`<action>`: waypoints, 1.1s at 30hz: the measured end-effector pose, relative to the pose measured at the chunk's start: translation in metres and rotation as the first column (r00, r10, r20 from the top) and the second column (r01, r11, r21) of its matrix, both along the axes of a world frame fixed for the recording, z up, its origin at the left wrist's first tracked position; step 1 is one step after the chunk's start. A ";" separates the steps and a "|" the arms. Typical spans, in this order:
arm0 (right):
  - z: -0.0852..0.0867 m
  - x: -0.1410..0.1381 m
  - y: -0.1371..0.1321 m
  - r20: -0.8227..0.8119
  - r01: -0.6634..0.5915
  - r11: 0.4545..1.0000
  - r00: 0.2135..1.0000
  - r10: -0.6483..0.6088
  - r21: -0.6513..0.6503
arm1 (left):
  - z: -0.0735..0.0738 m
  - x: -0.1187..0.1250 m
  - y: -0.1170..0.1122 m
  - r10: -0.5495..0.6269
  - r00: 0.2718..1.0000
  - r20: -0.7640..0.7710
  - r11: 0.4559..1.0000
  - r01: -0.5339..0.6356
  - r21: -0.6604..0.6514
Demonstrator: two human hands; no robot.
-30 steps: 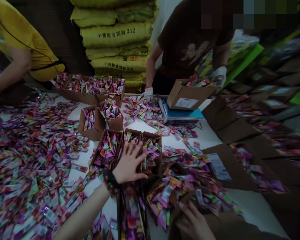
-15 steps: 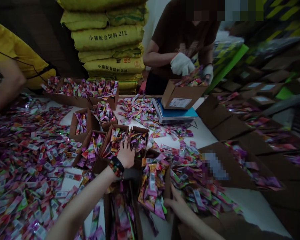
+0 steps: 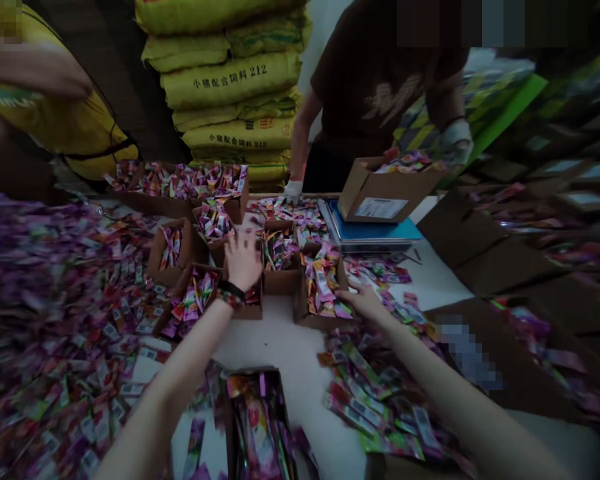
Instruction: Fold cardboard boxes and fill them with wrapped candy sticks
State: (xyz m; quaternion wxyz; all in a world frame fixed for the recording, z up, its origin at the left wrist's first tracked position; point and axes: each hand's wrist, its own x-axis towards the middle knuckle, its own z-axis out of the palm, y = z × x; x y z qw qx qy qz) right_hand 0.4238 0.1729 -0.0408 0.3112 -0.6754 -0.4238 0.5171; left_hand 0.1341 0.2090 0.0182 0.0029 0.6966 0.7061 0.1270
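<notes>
My left hand (image 3: 243,261) has its fingers spread over a cardboard box of small packets (image 3: 250,308), partly hiding it. My right hand (image 3: 365,301), fingers stretched out, lies against the right side of another cardboard box (image 3: 324,321) heaped with pink and purple packets. Between my hands stands a small packet-filled box (image 3: 280,283). Left of them, a tilted box (image 3: 193,297) also holds packets. Nearest me is an open box (image 3: 254,427) of longer-looking colourful packets.
Loose packets (image 3: 100,347) cover the left of the white table, with another heap (image 3: 385,400) at right. Opposite, a co-worker's gloved hand (image 3: 293,191) touches packets; the other glove (image 3: 456,143) is beside a carton (image 3: 380,200) on a scale. Yellow sacks (image 3: 230,80) are stacked behind.
My right hand and the heaped box have moved forward, away from me. My left hand has shifted forward slightly. The co-worker's one glove has left the carton and lowered to the table.
</notes>
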 end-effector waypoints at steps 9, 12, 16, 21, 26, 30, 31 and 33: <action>-0.035 -0.020 -0.026 0.158 -0.026 0.931 0.987 -0.035 0.365 | -0.025 -0.117 0.067 -0.165 0.986 -0.019 0.919 0.147 -0.365; -0.049 -0.029 -0.016 0.229 0.000 0.909 0.968 -0.106 0.417 | -0.030 -0.116 0.054 -0.286 0.958 -0.020 0.894 0.260 -0.366; -0.049 -0.036 0.043 0.266 -0.008 0.897 0.956 -0.123 0.441 | -0.032 -0.113 0.056 -0.389 0.921 0.009 0.843 0.360 -0.400; -0.039 -0.053 0.111 0.395 -0.075 0.923 0.914 -0.088 0.378 | -0.027 -0.102 0.056 -0.372 0.928 0.033 0.856 0.356 -0.374; -0.028 -0.049 0.127 0.523 -0.200 0.900 0.852 -0.035 0.387 | 0.001 -0.063 -0.026 -0.144 0.989 0.021 0.989 0.145 -0.032; -0.023 -0.045 0.086 0.733 -0.467 0.745 0.678 -0.045 0.477 | 0.012 -0.090 -0.128 -0.096 0.995 -0.021 0.995 0.096 -0.024; -0.023 -0.049 0.074 0.790 -0.573 0.694 0.613 0.010 0.436 | 0.009 -0.104 -0.150 -0.059 0.997 -0.045 0.994 0.055 -0.096; -0.025 -0.066 0.056 0.848 -0.680 0.649 0.521 0.098 0.342 | -0.002 -0.130 -0.183 -0.009 0.991 -0.134 0.967 -0.025 -0.252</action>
